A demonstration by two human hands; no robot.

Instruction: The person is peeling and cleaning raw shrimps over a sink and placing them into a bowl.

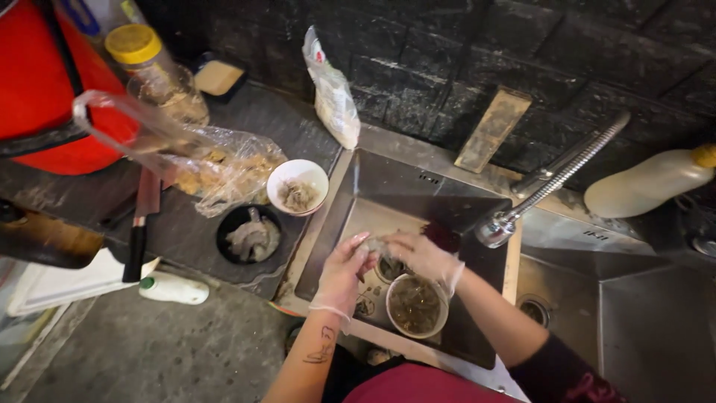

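Nearest, a dark red top [425, 384] at the bottom edge, forearms reaching away over it into the sink [418, 194]. Just beyond, a white bowl [417, 306] of dark shrimp standing in the basin, touching nothing but the sink floor.

Above the bowl, both gloved hands meeting on one pale shrimp [375, 246]. Left hand [344, 272] curled, fingertips pinching the shrimp's left end. Right hand [421, 257] closed over its right end from the far side. Shrimp lying roughly left to right between them, over the basin, just far-left of the bowl; both hands equally on it. Drain [389, 269] partly hidden beneath.

Left on the counter: a black bowl [250, 235] with pale peeled pieces, then a white bowl [298, 186] farther, a knife [140, 224], a small white bottle [173, 289] nearer. Plastic bag [224, 168] and a yellow-capped jar [153, 67] beyond.

Right and far: a flexible tap [548, 183], spout hanging beside the right hand, close enough to brush on lifting. White squeeze bottle [649, 183] lying far right.
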